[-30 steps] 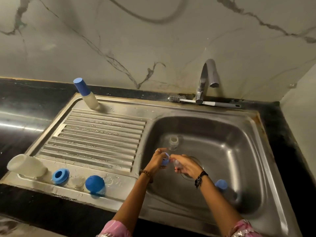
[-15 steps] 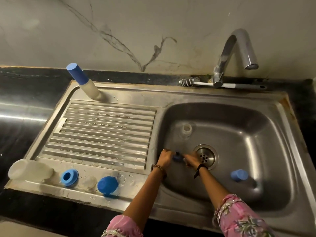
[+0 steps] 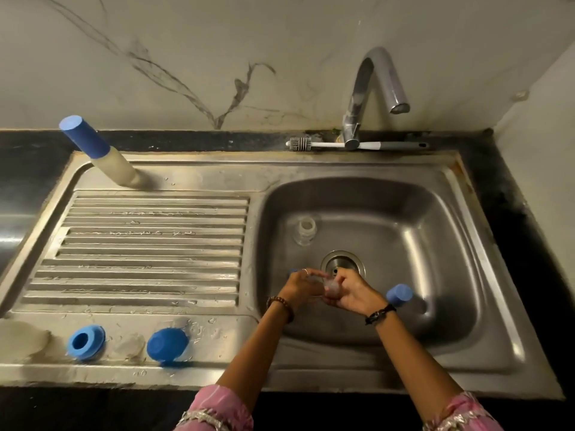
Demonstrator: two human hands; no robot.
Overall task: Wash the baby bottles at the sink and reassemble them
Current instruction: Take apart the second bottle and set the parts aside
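Note:
Both hands meet low in the sink basin (image 3: 435, 244), just in front of the drain (image 3: 342, 262). My right hand (image 3: 353, 295) pinches a small clear nipple (image 3: 331, 286) between its fingers. My left hand (image 3: 303, 287) curls around a blue collar ring (image 3: 294, 270), of which only a sliver shows past the fingers. An open clear bottle (image 3: 306, 231) stands upright in the basin behind the hands. A blue cap (image 3: 399, 294) lies in the basin to the right of my right wrist.
On the front rim lie a clear bottle (image 3: 21, 340), a blue ring (image 3: 85, 342), a clear nipple (image 3: 130, 346) and a blue cap (image 3: 168, 345). A capped bottle (image 3: 99, 150) stands at the drainboard's back left. A bottle brush (image 3: 342, 145) lies behind the faucet (image 3: 373, 88).
The hands have stayed together by the drain. The blue ring, plain in the left hand before, is now mostly hidden behind its fingers, and the clear nipple shows between the hands.

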